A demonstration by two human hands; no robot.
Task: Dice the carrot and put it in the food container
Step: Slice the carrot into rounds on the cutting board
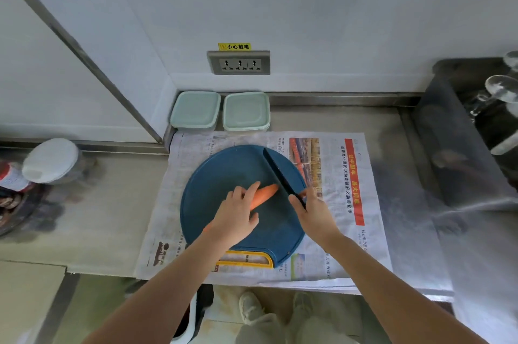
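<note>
We see the left hand (235,216) laid palm-down over the carrot (265,191), its forearm reaching in from the lower left. The fingers drape across the carrot's top and curl slightly at the tips. The thumb tucks against the near side, so the hand holds the carrot pinned to the round blue cutting board (224,170). The carrot lies slantwise beneath the palm. Its narrow end pokes out beyond the fingertips toward the right hand, and a sliver of orange shows beside the left wrist.

The right hand (315,213) comes in from the lower right with the wrist fairly straight, its fingers wrapped tight round the handle of a black knife (280,175). The blade runs forward and leftward from that fist and crosses right at the carrot's narrow end. We cannot tell whether the edge has entered it.

Under both hands the board rests on a newspaper (330,153) spread over the steel bench (126,203). Well beyond the fingertips, against the wall, we find the left food container (196,109) and the right food container (246,111) side by side, both lidded. A wall socket (239,63) sits above them. Far out to the left of the left hand stands a jar (51,160) with a white lid. To the right of the right hand lies a sink (454,133).
</note>
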